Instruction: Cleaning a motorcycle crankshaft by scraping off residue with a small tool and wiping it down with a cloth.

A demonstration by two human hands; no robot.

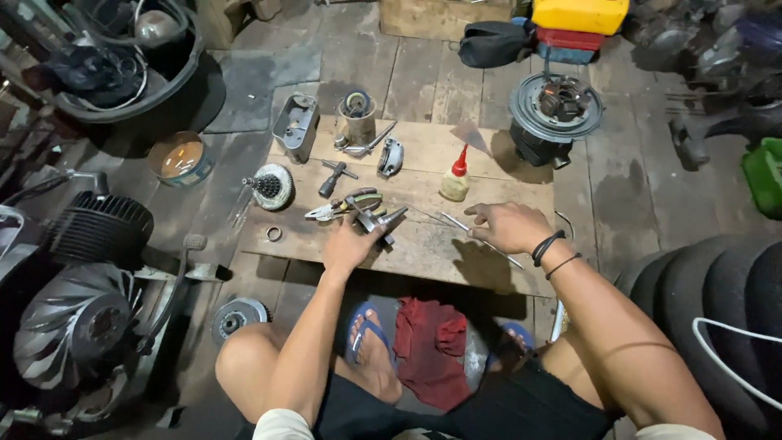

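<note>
Past my right hand (507, 226), on the wooden board (489, 269), a small squeeze bottle (455, 181) stands upright, pale yellow with a red pointed cap. At the far edge a yellow can (580, 15) rests on a red and blue box (568, 45). I see no signs or screens

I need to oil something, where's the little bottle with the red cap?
The small bottle stands upright on the wooden board, just beyond the right hand, near the round engine part.
</note>
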